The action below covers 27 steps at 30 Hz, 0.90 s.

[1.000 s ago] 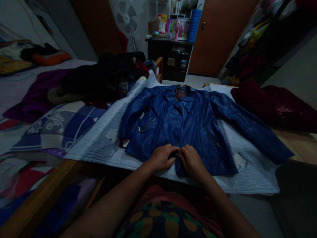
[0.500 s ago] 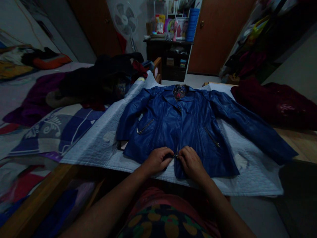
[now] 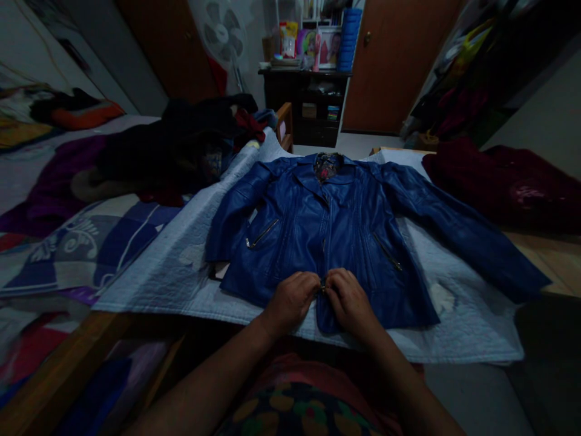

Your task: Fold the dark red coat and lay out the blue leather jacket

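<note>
A blue leather-look jacket (image 3: 304, 224) lies face up in front of me, its collar away from me and its sleeves spread to the sides. At the bottom of its front opening, my left hand (image 3: 295, 295) pinches one front edge by the zipper. My right hand (image 3: 347, 297) is closed on the other edge, fingertips almost touching the left ones. Between them shows a small metallic zipper part (image 3: 323, 287); its exact fit is too small and dark to tell. Slanted zipped pockets sit on both sides of the jacket front.
Under the jacket is a pale quilted cover (image 3: 167, 260). Dark clothes (image 3: 172, 139) are piled at left beside a blue-and-white checked cloth (image 3: 91, 242). A maroon garment (image 3: 503, 181) lies at right. A fan (image 3: 223, 33) and a dark cabinet (image 3: 299, 109) stand at the back.
The two hands have come slightly closer together at the jacket's hem, and the left fingers are now nearer the zipper part. The camera view has shifted slightly.
</note>
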Tool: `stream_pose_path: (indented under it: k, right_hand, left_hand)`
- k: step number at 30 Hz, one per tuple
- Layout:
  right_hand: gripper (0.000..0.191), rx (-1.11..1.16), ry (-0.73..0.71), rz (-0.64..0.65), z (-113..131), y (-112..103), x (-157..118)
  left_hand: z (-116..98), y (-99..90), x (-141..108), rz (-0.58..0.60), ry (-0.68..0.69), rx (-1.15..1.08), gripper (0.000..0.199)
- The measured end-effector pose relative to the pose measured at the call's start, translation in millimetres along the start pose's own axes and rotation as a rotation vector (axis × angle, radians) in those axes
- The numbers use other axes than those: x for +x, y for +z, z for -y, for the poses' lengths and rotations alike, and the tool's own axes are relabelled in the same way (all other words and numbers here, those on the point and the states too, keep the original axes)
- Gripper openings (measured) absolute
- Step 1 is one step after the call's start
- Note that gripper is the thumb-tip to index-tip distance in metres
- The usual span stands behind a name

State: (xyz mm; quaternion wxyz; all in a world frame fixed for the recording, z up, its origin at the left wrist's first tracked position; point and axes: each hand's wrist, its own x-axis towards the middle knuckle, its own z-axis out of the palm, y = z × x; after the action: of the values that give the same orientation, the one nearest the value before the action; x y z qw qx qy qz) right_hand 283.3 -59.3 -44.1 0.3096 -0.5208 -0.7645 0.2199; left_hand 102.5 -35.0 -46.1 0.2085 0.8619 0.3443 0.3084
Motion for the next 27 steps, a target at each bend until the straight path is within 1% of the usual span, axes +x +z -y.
stream_pose_path:
  k: [3, 5, 9, 13, 15, 19, 22, 25, 27]
  right_hand:
    - [0.012, 0.026, -0.007, -0.012, 0, -1, 0]
    - [0.012, 0.032, -0.005, -0.014, 0, -1, 0]
    - [0.012, 0.034, -0.008, -0.015, -1, 0, 0]
    - [0.011, 0.023, -0.003, -0.010, -2, 1, -1]
    - [0.011, 0.023, 0.004, -0.008, -2, 2, -1]
    - [0.012, 0.021, 0.017, -0.005, -1, 2, 0]
    - [0.012, 0.012, 0.019, -0.003, 0, 1, 0]
    - [0.012, 0.004, 0.022, -0.003, 1, 0, 0]
    - [0.012, 0.000, 0.019, -0.006, 1, 0, 0]
  left_hand:
    - [0, 1.1, 0, 0.044, -0.010, 0.023, 0.014]
    - [-3, -2.3, 0, 0.076, -0.030, 0.016, 0.011]
    - [-12, -14.1, 0, 0.180, -0.130, -0.068, 0.026]
    - [-18, -22.3, 1, 0.212, -0.275, -0.137, 0.040]
    - [-19, -22.6, 0, 0.209, -0.322, -0.128, 0.042]
    - [-17, -17.8, -3, 0.149, -0.350, -0.059, 0.030]
    - [-16, -15.3, -5, 0.098, -0.311, 0.011, 0.024]
    - [-17, -16.0, -5, 0.055, -0.257, 0.115, 0.020]
    - [-18, -16.0, -3, 0.006, -0.227, 0.179, 0.019]
